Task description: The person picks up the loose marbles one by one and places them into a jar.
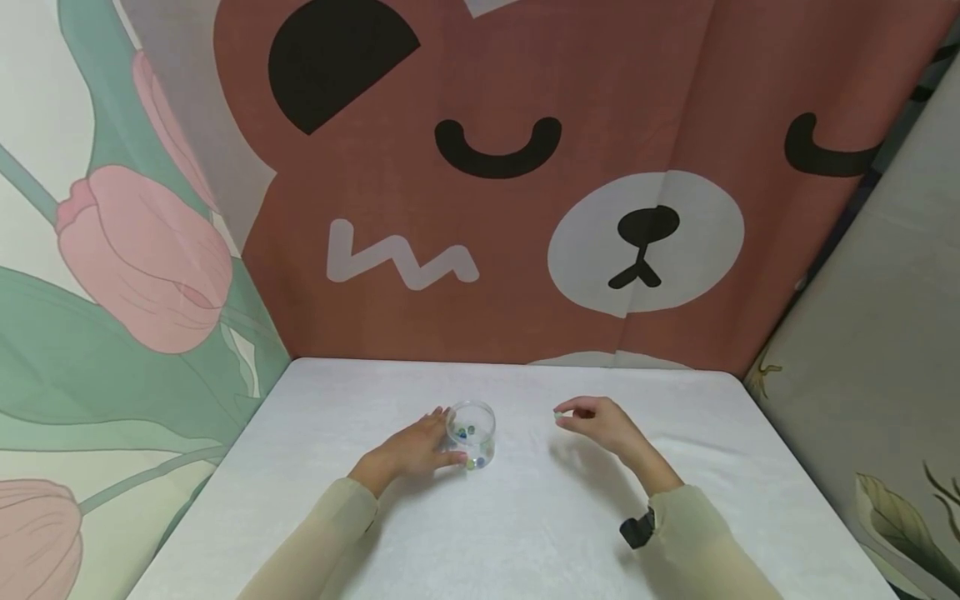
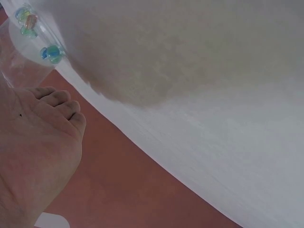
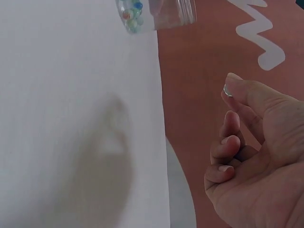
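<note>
A clear, open-topped jar [image 1: 491,435] stands upright on the white table, with several coloured glass marbles [image 1: 470,431] at its bottom. My left hand [image 1: 411,448] holds it from the left side, thumb at the front and fingers behind. In the left wrist view, the palm shows beside the jar [image 2: 16,69], and the thumb is out of sight. To the right of the jar and above the table, my right hand [image 1: 603,427] pinches a small pale green glass marble [image 3: 227,90] between thumb and index finger. Its other fingers are curled.
A white cloth covers the table [image 1: 525,533]. Behind its far edge hangs a brown curtain [image 1: 390,325] with a bear face. A tulip-print curtain [image 1: 142,392] borders the left side, and a grey-beige one [image 1: 862,375] the right. A black strap device [image 1: 637,530] sits on the right wrist.
</note>
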Demonstrator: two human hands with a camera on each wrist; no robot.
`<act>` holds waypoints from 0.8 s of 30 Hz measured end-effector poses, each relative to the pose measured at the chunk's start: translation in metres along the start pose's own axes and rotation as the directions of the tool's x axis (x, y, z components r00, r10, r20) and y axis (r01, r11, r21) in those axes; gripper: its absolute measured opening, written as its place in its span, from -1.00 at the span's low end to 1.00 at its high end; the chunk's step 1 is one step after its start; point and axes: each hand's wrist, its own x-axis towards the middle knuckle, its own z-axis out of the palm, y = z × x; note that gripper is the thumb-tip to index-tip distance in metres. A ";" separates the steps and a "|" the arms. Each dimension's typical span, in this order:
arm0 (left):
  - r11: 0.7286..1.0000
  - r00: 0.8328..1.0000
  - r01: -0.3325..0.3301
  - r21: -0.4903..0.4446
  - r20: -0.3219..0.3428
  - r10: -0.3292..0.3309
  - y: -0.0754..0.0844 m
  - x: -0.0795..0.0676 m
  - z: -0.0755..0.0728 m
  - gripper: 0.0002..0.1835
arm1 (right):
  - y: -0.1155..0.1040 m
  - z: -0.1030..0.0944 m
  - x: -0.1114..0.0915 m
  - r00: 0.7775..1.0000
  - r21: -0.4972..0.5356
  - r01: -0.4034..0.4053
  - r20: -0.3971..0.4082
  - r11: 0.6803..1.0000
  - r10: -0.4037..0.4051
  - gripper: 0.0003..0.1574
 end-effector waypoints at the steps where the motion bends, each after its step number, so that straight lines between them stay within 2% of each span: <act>1: 1.000 1.000 0.000 -0.003 0.002 0.000 0.000 0.000 0.000 0.11 | -0.001 0.001 0.001 1.000 0.005 -0.001 0.004 1.000 0.001 -0.65; 7: 1.000 1.000 -0.001 -0.007 -0.001 0.001 0.000 0.000 0.000 0.11 | -0.011 0.011 0.006 1.000 0.015 -0.012 0.006 1.000 0.012 -0.66; 24: 1.000 1.000 0.005 0.013 0.006 -0.006 -0.003 0.001 0.001 0.13 | -0.036 0.039 0.017 1.000 0.079 0.025 0.015 0.997 -0.026 -0.71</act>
